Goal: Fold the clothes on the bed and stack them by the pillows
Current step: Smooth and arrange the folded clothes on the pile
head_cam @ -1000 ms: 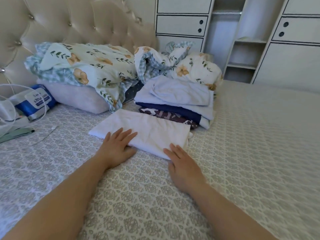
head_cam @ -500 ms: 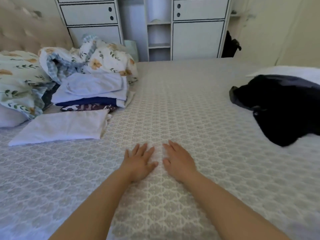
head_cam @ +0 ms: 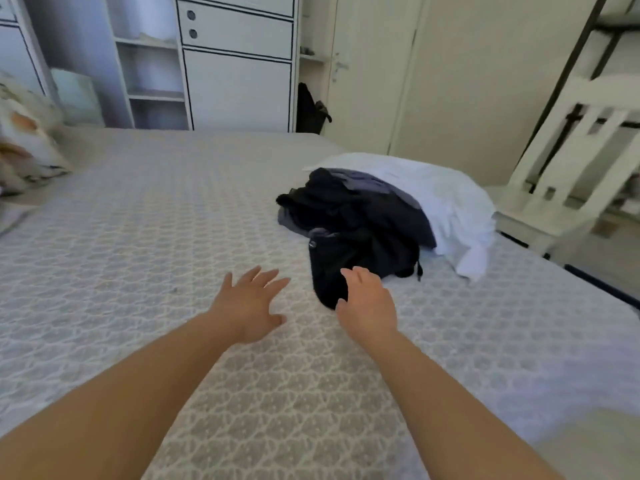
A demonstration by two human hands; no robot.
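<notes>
**Clothes heaped mid-bed, both hands reaching in**

Clothes first: from my remote seat I see two bare forearms stretched forward over the bed (head_cam: 145, 237), its cover a pale quilted weave of small repeated scallops. Left hand (head_cam: 250, 305) hangs low, palm down, fingers straight and fanned apart, holding nothing, well short of the pile. Right hand (head_cam: 367, 303) sits at the near edge of the dark garment (head_cam: 349, 233), fingers loosely bent over its rim; I cannot tell whether it grips the cloth or only touches it. That garment is black, soft and crumpled into a rounded lump, with a grey fold showing along its top. Just behind and to its right lies the white garment (head_cam: 450, 202), smooth, puffy and bunched, touching the dark one. Far left, blurred, a floral pillow (head_cam: 24, 140). Beyond the bed stands a white cabinet (head_cam: 239, 71) with flat doors, round holes and open shelves.
</notes>
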